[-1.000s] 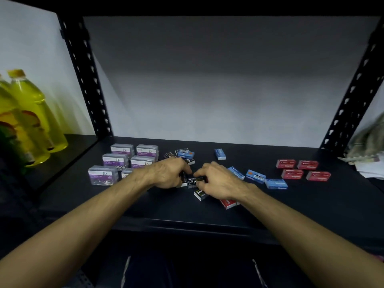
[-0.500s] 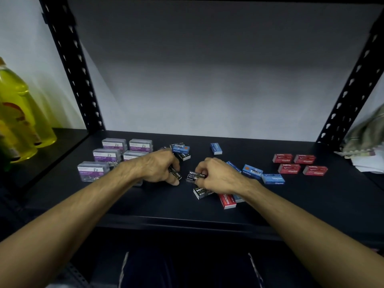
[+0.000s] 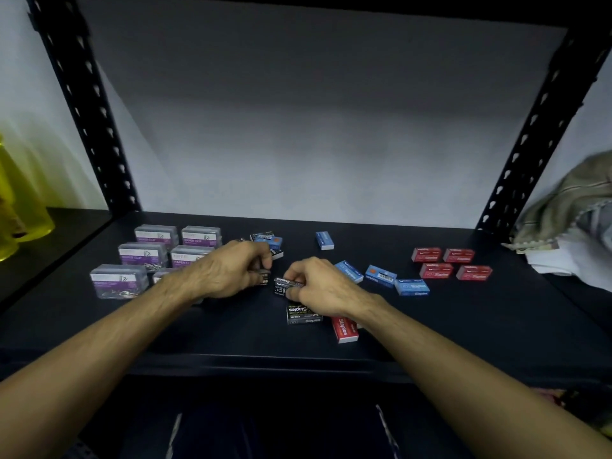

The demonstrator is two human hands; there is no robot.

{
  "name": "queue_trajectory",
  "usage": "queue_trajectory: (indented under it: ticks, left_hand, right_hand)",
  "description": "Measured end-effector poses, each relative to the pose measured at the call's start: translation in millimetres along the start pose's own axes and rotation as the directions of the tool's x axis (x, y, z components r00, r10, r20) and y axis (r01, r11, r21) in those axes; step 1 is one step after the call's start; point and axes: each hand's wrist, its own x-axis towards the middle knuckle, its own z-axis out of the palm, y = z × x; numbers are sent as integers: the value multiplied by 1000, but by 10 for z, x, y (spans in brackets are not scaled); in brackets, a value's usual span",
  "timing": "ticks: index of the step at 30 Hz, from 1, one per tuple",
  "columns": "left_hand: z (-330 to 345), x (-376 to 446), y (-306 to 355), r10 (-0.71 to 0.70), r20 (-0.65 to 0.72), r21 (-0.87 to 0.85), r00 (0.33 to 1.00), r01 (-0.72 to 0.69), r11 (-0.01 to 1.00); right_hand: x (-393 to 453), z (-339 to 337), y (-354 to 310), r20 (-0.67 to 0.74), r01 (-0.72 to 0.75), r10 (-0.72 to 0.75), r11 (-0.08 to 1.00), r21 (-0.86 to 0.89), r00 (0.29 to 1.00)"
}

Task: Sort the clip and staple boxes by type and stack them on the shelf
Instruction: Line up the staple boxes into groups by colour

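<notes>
Head view: I see both hands mid-shelf (image 3: 430, 339). Left hand (image 3: 228, 271) grips a black staple box (image 3: 263, 278); right hand (image 3: 319, 286) pinches another black box (image 3: 284, 285) just at its 9 o'clock. More black boxes (image 3: 303, 314) and a red box (image 3: 344, 329) sit at 6 o'clock under the right wrist. Clear clip boxes (image 3: 142, 255) at 9 o'clock, blue boxes (image 3: 381, 276) at 3, four red boxes (image 3: 450, 263) further right.

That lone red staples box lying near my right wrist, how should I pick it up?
Pinch the red staples box across its two long side faces, coming from above. It lies flat, label up, its left side clear; the right hand is closest.
</notes>
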Motion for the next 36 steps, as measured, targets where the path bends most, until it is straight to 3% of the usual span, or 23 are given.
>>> queue_trajectory:
  ticks: [10,24,36]
  left_hand:
    - [-3,81,28,-63,-1,-67,998,63,996]
    - [60,934,791,49,-4,-187,999,-49,981]
    - [403,1522,1186,120,20,-164,993,-115,980]
  right_hand:
    - [16,-108,128,-93,36,-28,996,84,995]
    - [38,-1098,1001,-191,-123,85,972,-198,978]
    - [71,-1241,1433,-193,-177,107,903,-392,975]
